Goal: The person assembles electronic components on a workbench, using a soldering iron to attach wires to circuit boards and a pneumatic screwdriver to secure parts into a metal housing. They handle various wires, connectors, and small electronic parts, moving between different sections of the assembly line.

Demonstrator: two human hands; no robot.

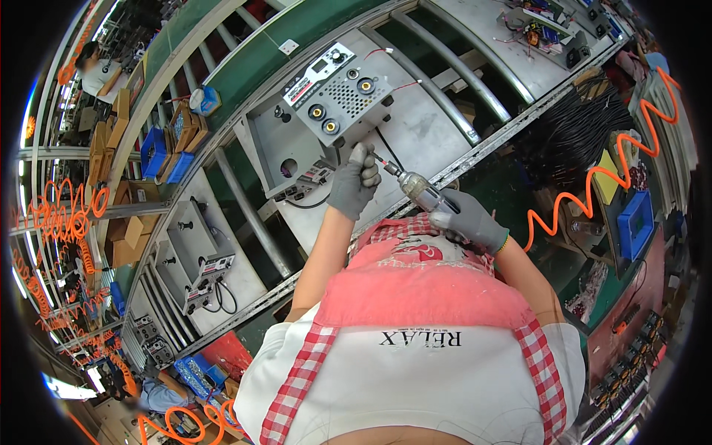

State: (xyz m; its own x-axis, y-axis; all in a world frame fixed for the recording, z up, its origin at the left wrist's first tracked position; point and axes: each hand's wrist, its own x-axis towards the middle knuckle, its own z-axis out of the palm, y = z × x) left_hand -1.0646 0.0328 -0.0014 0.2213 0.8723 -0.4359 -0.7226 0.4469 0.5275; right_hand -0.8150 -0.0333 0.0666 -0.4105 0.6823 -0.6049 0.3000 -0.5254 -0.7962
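Note:
My right hand (471,221), in a grey glove, is wrapped round a power screwdriver (420,190) whose bit points up and to the left. Close by the bit's tip is my left hand (354,180), also gloved, its fingers curled together; whatever they pinch is too small or hidden to name. Just beyond both hands, a metal equipment box (282,152) lies open on a pale work plate. Its perforated front panel (334,93) carries a knob, a small display and several round brass-centred sockets, and faces upward. A black cable (387,144) runs beside it.
Metal rollers (256,215) cross the conveyor. Another open box (189,252) sits farther left, and a part-built unit (545,30) at the upper right. A coiled orange hose (586,185), a black cable bundle (586,119) and a blue bin (635,222) are on the right.

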